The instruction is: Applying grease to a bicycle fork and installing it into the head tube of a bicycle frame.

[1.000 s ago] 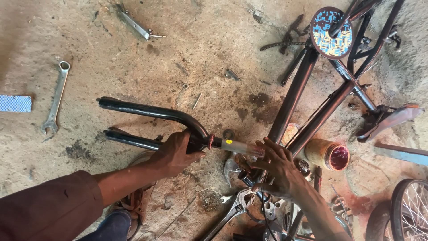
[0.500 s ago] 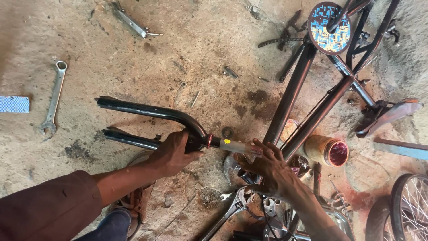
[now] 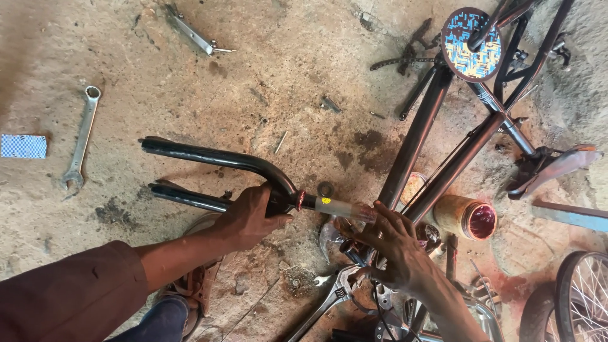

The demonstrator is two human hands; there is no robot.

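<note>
A dusty, oil-stained brown dirt floor [image 3: 190,88] is carrying everything. A long silver combination wrench [image 3: 82,139] is lying well left of the black steel bicycle fork [image 3: 215,158] (itself lying across the dirt), with a small blue checkered card [image 3: 23,145] just beyond the wrench.

Bicycle repair workshop, dirt floor [image 3: 190,82]; spanner [image 3: 80,140], bike frame [image 3: 443,158], grease tin [image 3: 468,218], wheel [image 3: 586,297]

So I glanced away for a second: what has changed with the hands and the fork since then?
Little. The right hand has edged along the fork's steerer tube, its fingers spread over the tube's end by the bicycle frame. The left hand still grips the black fork at its crown; wrench and grease tin unmoved.
</note>
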